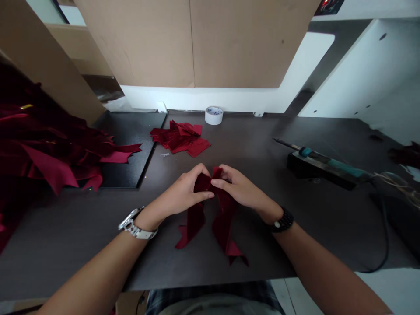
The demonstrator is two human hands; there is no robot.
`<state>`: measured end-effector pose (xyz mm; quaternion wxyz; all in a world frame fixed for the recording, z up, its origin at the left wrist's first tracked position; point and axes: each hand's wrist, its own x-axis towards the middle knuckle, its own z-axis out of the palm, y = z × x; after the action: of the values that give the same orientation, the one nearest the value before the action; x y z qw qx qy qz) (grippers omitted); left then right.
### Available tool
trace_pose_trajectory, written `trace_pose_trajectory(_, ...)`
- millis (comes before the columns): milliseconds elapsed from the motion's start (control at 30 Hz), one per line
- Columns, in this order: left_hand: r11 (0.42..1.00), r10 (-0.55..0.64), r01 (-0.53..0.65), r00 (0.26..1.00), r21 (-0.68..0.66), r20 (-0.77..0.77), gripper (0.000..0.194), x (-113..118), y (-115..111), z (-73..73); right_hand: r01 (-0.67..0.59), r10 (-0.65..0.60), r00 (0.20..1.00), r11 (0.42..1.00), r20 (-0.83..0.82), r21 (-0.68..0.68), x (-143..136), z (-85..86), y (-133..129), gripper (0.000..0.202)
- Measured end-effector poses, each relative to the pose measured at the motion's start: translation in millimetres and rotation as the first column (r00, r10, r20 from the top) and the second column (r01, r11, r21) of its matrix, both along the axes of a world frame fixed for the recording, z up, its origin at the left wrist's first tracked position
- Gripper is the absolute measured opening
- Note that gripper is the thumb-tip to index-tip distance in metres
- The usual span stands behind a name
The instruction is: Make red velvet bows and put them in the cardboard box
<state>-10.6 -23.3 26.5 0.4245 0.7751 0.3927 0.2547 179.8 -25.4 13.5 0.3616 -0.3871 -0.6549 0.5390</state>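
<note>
Both hands meet at a dark red velvet ribbon bow (225, 214) over the middle of the dark table. My left hand (185, 192) is closed on the bow's left loop, its thumb near the centre. Fingers and thumb of my right hand (241, 188) pinch the upper centre and right side. Two ribbon tails with notched ends hang toward the table's front edge. Part of the bow's right side is hidden behind my right hand. Beyond the hands lies a pile of short red ribbon pieces (180, 139).
A heap of red ribbons (62, 153) covers the left, partly over a black board (131, 170). A roll of white tape (214, 116) stands at the back. A soldering iron (305, 152) rests on a black holder at right, its cable trailing forward. Cardboard (229, 43) rises behind.
</note>
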Motion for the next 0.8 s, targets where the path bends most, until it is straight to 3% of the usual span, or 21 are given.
trace_pose_trajectory(233,0.992,-0.001,0.006,0.999,0.128,-0.037,0.028,-1.2,-2.6,4.3,-0.003,-0.022,0.993,0.978,-0.118,-0.208,-3.3,2.4,-4.1,0.024)
trace_pose_trajectory(433,0.991,-0.043,0.043,0.999,0.129,-0.001,0.027,-1.6,-3.2,6.3,-0.001,-0.070,0.979,0.937,-0.189,-0.350,-4.6,2.0,-6.0,0.030)
trace_pose_trajectory(600,0.966,0.012,0.007,0.997,0.259,-0.070,0.030,0.9,-5.6,0.2,-0.011,-0.078,0.980,0.898,-0.184,-0.440,-3.7,1.1,-6.5,0.038)
trace_pose_trajectory(700,0.911,0.008,0.027,0.996,0.411,-0.084,0.029,1.3,-7.4,-3.9,-0.055,-0.026,0.986,0.879,-0.163,-0.474,-1.1,5.8,-8.7,0.038)
trace_pose_trajectory(800,0.761,-0.036,0.125,0.988,0.636,-0.152,0.021,-1.3,-7.9,-3.7,-0.124,0.049,0.986,0.848,-0.157,-0.516,2.0,10.1,-10.9,0.036)
